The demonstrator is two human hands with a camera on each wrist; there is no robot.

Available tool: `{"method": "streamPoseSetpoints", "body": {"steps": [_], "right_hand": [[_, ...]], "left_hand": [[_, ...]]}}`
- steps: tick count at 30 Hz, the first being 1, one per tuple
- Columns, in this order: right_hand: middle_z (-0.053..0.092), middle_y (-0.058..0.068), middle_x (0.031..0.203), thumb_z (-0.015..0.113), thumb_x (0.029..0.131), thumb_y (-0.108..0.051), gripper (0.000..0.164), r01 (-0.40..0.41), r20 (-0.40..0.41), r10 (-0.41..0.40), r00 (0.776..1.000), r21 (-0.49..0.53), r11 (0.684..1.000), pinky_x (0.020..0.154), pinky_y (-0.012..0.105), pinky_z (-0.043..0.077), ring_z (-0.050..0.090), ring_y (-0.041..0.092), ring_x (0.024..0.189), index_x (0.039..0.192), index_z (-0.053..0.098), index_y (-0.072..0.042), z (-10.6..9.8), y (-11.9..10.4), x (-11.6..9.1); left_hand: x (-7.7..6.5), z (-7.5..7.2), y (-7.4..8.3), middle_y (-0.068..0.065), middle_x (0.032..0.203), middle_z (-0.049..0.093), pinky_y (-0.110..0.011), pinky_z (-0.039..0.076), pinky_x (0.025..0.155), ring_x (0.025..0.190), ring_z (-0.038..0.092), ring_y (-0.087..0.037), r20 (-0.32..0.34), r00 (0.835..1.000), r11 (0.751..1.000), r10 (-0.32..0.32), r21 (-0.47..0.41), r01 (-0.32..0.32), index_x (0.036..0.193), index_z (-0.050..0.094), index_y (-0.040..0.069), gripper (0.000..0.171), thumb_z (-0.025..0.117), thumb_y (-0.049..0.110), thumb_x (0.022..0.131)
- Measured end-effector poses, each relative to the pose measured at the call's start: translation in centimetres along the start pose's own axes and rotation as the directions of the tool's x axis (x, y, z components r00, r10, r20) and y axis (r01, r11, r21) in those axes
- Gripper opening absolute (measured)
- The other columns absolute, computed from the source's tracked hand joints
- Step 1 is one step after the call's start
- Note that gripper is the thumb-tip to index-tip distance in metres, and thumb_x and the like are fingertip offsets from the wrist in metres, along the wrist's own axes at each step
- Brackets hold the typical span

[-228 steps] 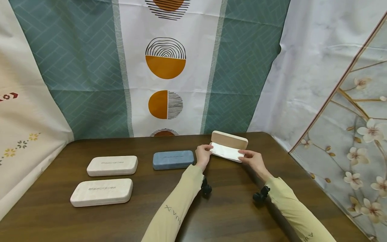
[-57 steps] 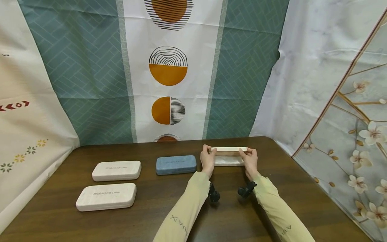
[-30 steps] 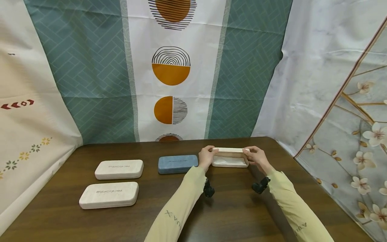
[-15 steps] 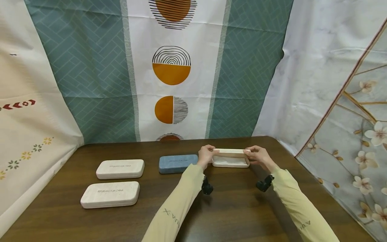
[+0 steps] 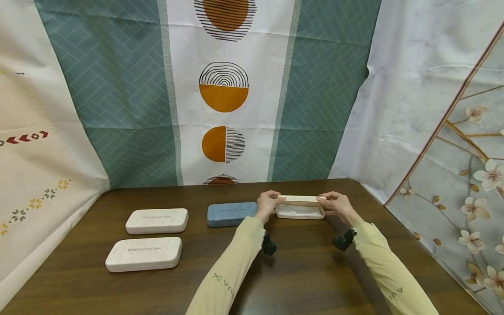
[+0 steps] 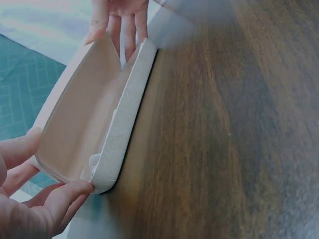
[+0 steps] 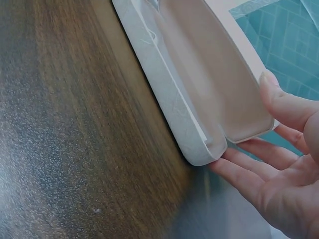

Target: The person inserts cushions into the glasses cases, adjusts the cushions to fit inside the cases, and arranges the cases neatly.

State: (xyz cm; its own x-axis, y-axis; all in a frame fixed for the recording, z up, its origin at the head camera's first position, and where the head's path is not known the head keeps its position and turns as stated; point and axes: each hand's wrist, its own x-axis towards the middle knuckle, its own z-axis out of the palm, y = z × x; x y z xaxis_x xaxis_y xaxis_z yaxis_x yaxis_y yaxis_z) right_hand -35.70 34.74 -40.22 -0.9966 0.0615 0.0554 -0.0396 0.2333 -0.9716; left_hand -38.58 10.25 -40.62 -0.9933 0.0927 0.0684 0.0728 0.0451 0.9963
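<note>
At the far right of the table lies a white glasses case (image 5: 300,216), its lid (image 5: 301,199) raised partway and its long side toward me. A beige lining (image 6: 75,109) shows inside the lid, and something thin and white (image 7: 192,112) lies in the bottom half. My left hand (image 5: 267,204) holds the left end, with fingertips on the lid's edge and at the lower half's corner in the left wrist view. My right hand (image 5: 337,205) holds the right end, its thumb (image 7: 271,84) on the lid's edge and fingers beneath and behind the end.
Just left of my left hand lies a closed blue glasses case (image 5: 231,214). Two closed white cases, a farther one (image 5: 157,220) and a nearer one (image 5: 144,253), lie at the left of the brown table (image 5: 307,280). A patterned cloth (image 5: 224,153) hangs behind the table's back edge.
Several seconds ago the lid leaned back and both hands held the white sheet at the case's front. Since then the case has turned square, the lid has come forward, and the hands grip its ends.
</note>
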Motion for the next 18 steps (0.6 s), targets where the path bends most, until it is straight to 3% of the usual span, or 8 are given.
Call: {"method": "streamPoseSetpoints", "body": {"steps": [8,15,18], "right_hand": [[0.056,0.010,0.108,0.069,0.082,-0.018,0.033,0.014,-0.006,-0.014,1.000,0.011,1.000,0.073,0.042,0.048,0.058,0.026,0.090,0.103,0.058,0.004,-0.14,0.37,0.34],[0.057,0.014,0.107,0.070,0.081,-0.019,0.044,0.013,0.009,-0.013,1.000,0.031,0.999,0.076,0.045,0.047,0.056,0.031,0.094,0.110,0.054,0.011,-0.25,0.59,0.42],[0.058,0.011,0.105,0.070,0.081,-0.018,0.039,0.008,0.020,-0.008,1.000,0.034,0.999,0.077,0.044,0.047,0.057,0.029,0.094,0.108,0.056,0.007,-0.40,0.75,0.47]], "left_hand": [[0.04,-0.22,-0.06,-0.005,0.089,0.058,-0.036,0.051,0.062,0.084,0.057,-0.022,0.006,1.000,1.000,-0.018,-0.007,0.018,0.099,0.067,0.003,0.026,0.073,0.014,0.077],[0.09,-0.27,-0.09,-0.005,0.090,0.059,-0.036,0.051,0.061,0.082,0.057,-0.021,0.011,1.000,1.000,-0.007,0.002,0.007,0.100,0.066,0.002,0.026,0.073,0.013,0.077],[0.09,-0.31,-0.15,-0.005,0.090,0.059,-0.036,0.051,0.062,0.081,0.058,-0.021,0.017,1.000,1.000,-0.010,-0.002,0.010,0.100,0.066,0.001,0.027,0.073,0.013,0.077]]}}
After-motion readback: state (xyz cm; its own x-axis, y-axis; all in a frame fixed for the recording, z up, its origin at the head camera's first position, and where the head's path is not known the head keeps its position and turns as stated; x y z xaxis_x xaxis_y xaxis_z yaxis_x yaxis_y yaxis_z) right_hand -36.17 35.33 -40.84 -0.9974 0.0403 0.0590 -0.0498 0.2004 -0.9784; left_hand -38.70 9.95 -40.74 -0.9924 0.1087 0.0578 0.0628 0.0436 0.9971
